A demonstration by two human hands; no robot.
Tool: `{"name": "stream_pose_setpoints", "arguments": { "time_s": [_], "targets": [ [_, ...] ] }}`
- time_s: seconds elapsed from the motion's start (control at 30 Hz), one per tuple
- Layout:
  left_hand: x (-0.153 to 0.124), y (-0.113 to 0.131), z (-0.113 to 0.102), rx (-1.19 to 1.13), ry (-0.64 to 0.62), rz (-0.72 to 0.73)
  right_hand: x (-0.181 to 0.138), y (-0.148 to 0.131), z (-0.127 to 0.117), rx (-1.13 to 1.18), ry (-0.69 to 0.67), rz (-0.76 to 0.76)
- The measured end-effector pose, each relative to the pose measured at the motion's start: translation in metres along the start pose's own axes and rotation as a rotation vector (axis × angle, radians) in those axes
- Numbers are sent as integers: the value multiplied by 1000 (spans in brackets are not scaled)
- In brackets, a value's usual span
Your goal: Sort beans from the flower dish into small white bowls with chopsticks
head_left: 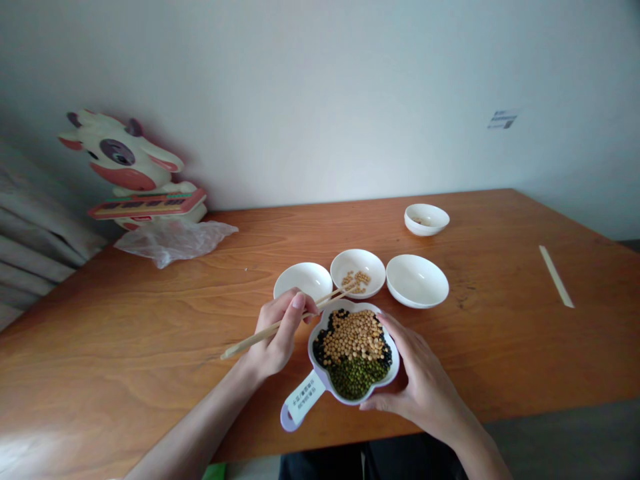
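Right now your left hand (277, 337) is closed around a pair of chopsticks (287, 321), whose tips reach over the middle bowl (358, 272) where a few yellow beans (356, 279) already lie. Whether a bean is pinched between the tips I cannot tell; they are too small and sit against the beans below. Your right hand (417, 377) is cupped against the right side of the flower-shaped dish (354, 353), fingers wrapped on its rim, steadying it near the table's (150, 320) front edge.

Watch these risks, as I judge them:

- A round bean held by slim tips slips easily. If the grip loosens over the gap between dish and bowl, it will roll across the wood, perhaps off the edge.
- The dish holds yellow, black and green beans heaped together. Digging in with the sticks could push beans over the low rim or mix the piles further.
- The dish's labelled handle (303, 400) juts toward you, just beside your left forearm; a nudge there could swing or tip it.
- The left bowl (303, 279) sits touching or just beside your left knuckles, so a wide wrist move could knock it.

Around you: the right bowl (417, 281) stands beside the middle one, a smaller bowl (427, 219) sits farther back, and a paper chopstick sleeve (556, 276) lies well apart on the right. A cow figure (133, 170) and a plastic bag (173, 240) rest at the far left, out of the way.
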State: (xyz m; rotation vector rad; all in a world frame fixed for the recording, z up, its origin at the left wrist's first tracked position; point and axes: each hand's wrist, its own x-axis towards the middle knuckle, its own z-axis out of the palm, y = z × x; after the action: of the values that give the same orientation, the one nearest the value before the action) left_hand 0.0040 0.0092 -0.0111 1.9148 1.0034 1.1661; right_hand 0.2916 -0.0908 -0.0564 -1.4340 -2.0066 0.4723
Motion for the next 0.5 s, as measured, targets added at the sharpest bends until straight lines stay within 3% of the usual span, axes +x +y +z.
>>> {"name": "stream_pose_setpoints", "arguments": {
  "time_s": [0.27,0.5],
  "targets": [
    [-14,16,3,-12,-156,110,0,-5,-1,35,16,19],
    [-14,29,9,-16,-332,26,2,-7,-3,60,-3,35]
  ]
}}
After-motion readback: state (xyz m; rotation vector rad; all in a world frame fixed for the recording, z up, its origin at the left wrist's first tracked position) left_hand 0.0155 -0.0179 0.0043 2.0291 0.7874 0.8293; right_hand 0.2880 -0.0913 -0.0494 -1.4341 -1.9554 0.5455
